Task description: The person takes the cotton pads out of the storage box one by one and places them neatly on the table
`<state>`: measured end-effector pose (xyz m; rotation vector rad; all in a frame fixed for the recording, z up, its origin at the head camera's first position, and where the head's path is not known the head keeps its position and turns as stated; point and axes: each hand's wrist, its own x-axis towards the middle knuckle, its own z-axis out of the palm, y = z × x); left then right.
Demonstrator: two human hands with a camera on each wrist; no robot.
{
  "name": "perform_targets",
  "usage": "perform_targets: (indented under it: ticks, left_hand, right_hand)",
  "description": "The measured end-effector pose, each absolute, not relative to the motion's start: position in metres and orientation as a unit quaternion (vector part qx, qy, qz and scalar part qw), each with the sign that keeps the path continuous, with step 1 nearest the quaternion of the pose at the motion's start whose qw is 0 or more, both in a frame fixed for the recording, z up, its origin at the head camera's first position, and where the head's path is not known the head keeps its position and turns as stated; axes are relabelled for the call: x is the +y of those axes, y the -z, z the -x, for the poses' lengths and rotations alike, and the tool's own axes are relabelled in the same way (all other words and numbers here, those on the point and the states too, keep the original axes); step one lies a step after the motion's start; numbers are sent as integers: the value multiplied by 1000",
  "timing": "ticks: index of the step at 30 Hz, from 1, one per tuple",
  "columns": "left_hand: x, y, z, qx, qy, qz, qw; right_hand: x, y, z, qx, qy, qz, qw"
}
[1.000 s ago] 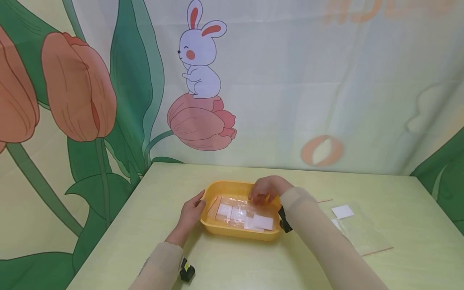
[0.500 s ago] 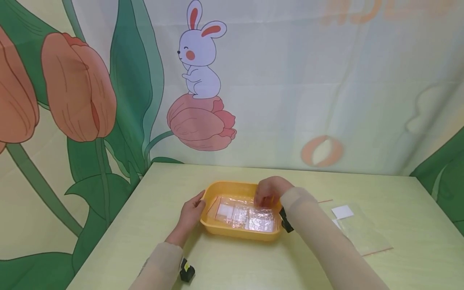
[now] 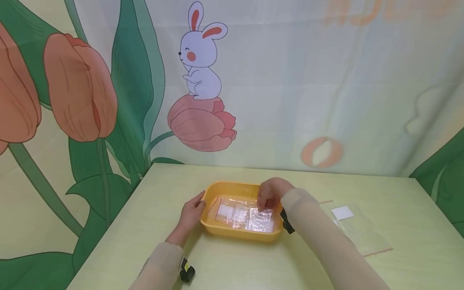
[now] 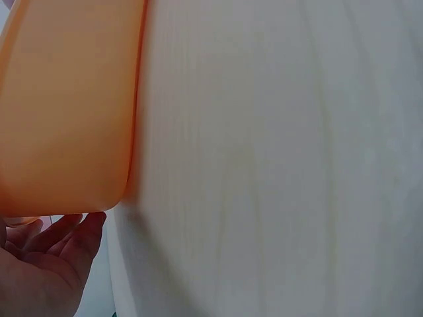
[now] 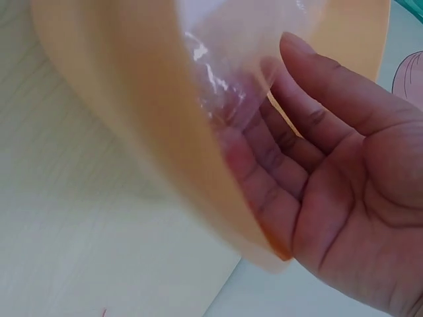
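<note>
Progress: partial, in this judgement. Several clear bags [image 3: 239, 215] with white inserts lie overlapping inside the yellow tray [image 3: 241, 234]; an exact count is not possible. Outside, to the tray's right on the table [image 3: 232, 262], lie 1 larger bag [image 3: 371, 235] and 1 white card [image 3: 342, 212], apparently not dealt with; whether the card is inside that bag cannot be told.

Grip: the left hand [image 3: 189, 211] holds the tray's left end at the rim. The right hand [image 3: 270, 193], inside the tray's right end, pinches a clear bag between thumb and fingers.

Markings: faded orange letters [image 3: 362, 21] on the backdrop [image 3: 272, 80] are illegible. No brand is readable.
</note>
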<state>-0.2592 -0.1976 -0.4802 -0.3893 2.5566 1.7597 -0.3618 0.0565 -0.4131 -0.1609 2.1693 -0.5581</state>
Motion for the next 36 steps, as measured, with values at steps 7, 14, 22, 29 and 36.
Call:
perform_targets:
  ticks: [7, 14, 22, 29, 36]
  left_hand:
    - [-197, 479, 259, 818, -563, 116, 4]
    - [-196, 478, 259, 819, -561, 119, 4]
    - [-196, 479, 260, 820, -560, 119, 1]
    - [-196, 479, 260, 817, -563, 120, 4]
    - [-197, 480, 258, 819, -561, 120, 3]
  right_hand:
    - [56, 412, 363, 874, 212, 70, 432]
    - [57, 410, 360, 860, 221, 28, 459]
    - [61, 410, 363, 859, 230, 82, 450]
    - [63, 409, 363, 851, 238, 113, 453]
    - [61, 407, 366, 848, 264, 131, 440]
